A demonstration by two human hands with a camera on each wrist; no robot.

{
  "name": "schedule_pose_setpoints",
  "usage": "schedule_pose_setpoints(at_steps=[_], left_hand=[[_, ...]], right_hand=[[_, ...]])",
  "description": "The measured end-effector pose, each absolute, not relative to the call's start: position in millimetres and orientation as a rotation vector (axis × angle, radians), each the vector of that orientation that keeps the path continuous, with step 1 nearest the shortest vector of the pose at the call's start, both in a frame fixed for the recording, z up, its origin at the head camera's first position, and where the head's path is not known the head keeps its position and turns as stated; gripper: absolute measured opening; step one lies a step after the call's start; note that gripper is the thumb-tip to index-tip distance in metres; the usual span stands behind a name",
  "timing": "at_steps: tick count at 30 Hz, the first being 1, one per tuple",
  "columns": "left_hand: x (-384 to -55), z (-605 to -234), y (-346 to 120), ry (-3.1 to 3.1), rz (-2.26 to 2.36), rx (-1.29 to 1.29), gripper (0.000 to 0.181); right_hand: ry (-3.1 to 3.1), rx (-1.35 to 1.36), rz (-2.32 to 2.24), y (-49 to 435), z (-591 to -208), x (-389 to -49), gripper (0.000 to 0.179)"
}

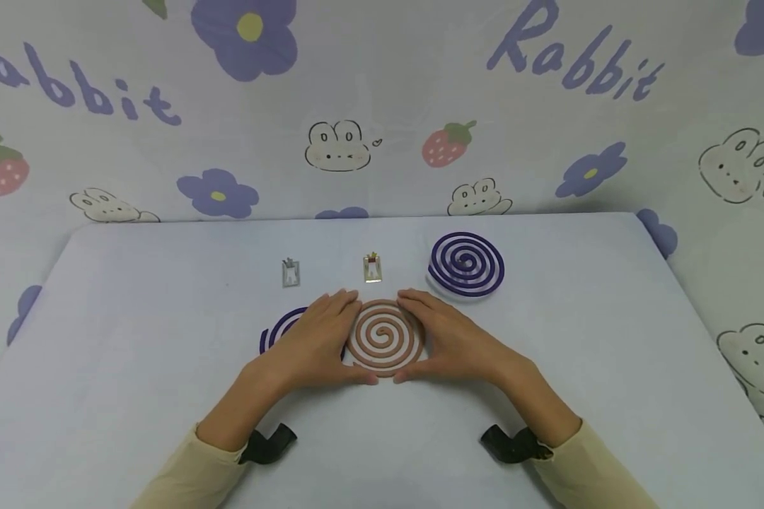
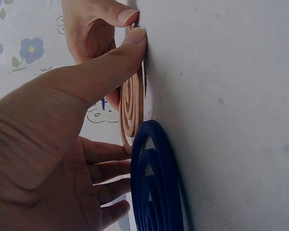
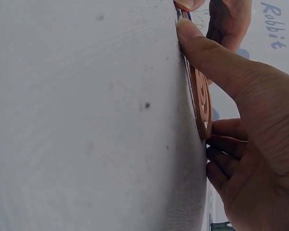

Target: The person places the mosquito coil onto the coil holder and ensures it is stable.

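A brown mosquito coil (image 1: 383,331) lies low over the white table between my two hands. From its left side my left hand (image 1: 318,339) holds the rim, with the thumb at the near edge and the fingers toward the far edge. My right hand (image 1: 455,343) holds the opposite side the same way, and both thumb tips almost meet at the front. Partly hidden beneath my left hand is a dark blue-purple coil (image 2: 173,178), right beside the brown one. Another purple coil (image 1: 464,261) lies behind my right hand.
Two small metal coil stands lie beyond the hands: a silver one (image 1: 284,276) to the left and a gold one (image 1: 373,259) near the middle. A patterned cloth (image 1: 395,85) hangs behind the table (image 1: 134,318). Black wrist devices (image 1: 270,445) show at both cuffs.
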State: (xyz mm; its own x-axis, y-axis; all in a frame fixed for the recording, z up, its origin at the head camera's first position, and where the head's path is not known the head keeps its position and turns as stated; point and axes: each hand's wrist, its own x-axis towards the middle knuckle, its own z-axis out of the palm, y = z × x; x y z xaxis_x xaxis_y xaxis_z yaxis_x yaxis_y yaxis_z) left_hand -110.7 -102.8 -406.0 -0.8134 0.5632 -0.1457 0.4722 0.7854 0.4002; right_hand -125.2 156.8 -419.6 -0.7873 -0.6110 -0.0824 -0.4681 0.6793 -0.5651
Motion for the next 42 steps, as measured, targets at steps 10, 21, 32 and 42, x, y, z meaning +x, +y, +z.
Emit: schedule_pose_setpoints(at_steps=[10, 21, 32, 42], left_hand=[[-115, -408, -108, 2.688, 0.671, 0.793, 0.109], [-119, -403, -113, 2.699, 0.847, 0.769, 0.105], [-132, -386, -120, 2.572, 0.978, 0.636, 0.108], [-155, -382, -123, 2.338, 1.347, 0.441, 0.067]], right_hand=[[2.61, -0.852, -0.904, 159, -421, -128, 0.116], [2.595, -0.806, -1.02, 157, -410, -128, 0.113], [2.537, -0.813, -1.126, 147, -398, -142, 0.113], [2.44, -0.736, -1.279, 146, -393, -153, 0.119]])
